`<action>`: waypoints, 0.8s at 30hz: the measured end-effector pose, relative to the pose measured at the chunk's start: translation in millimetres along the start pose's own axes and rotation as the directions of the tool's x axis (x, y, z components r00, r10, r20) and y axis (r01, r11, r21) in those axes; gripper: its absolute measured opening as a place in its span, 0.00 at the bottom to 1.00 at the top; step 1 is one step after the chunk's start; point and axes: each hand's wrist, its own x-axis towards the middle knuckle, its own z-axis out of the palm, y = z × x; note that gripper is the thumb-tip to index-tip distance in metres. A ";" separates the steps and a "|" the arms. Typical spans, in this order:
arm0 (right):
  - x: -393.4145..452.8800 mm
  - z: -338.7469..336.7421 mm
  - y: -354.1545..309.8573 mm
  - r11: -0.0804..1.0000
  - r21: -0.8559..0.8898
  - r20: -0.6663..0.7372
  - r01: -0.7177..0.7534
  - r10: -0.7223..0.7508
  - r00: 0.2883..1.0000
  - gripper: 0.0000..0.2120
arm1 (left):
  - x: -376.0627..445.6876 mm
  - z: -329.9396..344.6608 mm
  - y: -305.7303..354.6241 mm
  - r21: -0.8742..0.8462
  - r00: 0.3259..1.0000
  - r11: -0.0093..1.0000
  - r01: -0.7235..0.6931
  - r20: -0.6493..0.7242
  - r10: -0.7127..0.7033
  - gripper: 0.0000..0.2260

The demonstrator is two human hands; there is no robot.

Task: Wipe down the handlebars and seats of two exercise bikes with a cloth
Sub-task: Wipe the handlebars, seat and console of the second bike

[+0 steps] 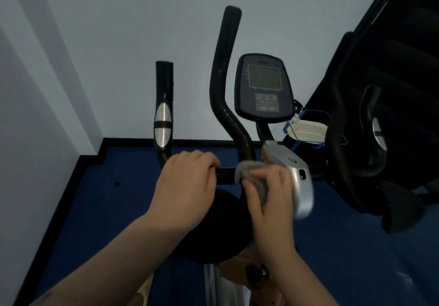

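Note:
An exercise bike stands right in front of me. Its black handlebar (224, 175) runs crosswise, with one grip (163, 106) rising at the left that carries silver sensor plates. My left hand (187, 186) is closed around the crossbar near that grip. My right hand (268, 191) presses a grey cloth (247, 170) onto the bar beside the silver stem cover (297, 182). A taller curved black bar (224, 79) stands behind. The black seat (213, 234) lies below my forearms, partly hidden.
The console (263, 87) with a dim screen sits above the stem. A second dark machine (370, 139) stands close on the right, with a blue-framed holder (306, 129) between. Pale walls meet in the corner at left; the floor (114, 201) is blue.

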 end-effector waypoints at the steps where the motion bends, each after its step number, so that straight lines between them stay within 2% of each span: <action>1: -1.0 -1.3 0.3 1.000 0.010 0.014 0.002 -0.002 1.000 0.06 | 0.1 0.0 -0.3 -0.007 1.000 1.000 -0.003 0.004 0.003 0.09; 5: 53.4 8.9 -10.5 0.998 -0.061 0.102 0.009 -0.002 0.995 0.04 | 3.1 -0.4 -0.2 0.004 0.997 0.998 -0.059 0.040 0.059 0.09; 7: 72.6 13.1 -13.8 0.999 -0.043 0.135 0.027 -0.021 0.991 0.04 | 4.1 -0.1 0.6 0.006 0.996 0.997 -0.078 0.053 0.078 0.10; 13: 52.1 2.1 0.1 0.996 -0.043 0.148 0.084 -0.077 0.986 0.08 | 1.7 -5.8 0.0 -0.160 0.988 0.977 -0.144 0.026 0.150 0.09; 16: 96.0 20.2 -14.0 0.983 -0.109 0.209 0.145 -0.120 0.970 0.06 | 15.9 -16.0 -10.4 -0.229 0.982 0.956 -0.186 -0.063 0.176 0.10; 18: 112.0 27.0 -20.4 0.976 -0.131 0.253 0.176 -0.139 0.957 0.06 | 38.8 -30.5 -23.2 -0.239 0.972 0.953 -0.187 -0.185 0.144 0.10; 21: 99.0 15.4 -14.4 0.959 -0.157 0.287 0.236 -0.184 0.940 0.11 | 81.4 -58.4 -42.2 -0.191 0.907 0.952 -0.240 -0.393 0.150 0.10; 24: 95.9 13.7 -16.4 0.946 -0.167 0.308 0.276 -0.216 0.926 0.14 | 124.1 -77.4 -56.0 -0.138 0.879 0.960 -0.242 -0.450 0.157 0.11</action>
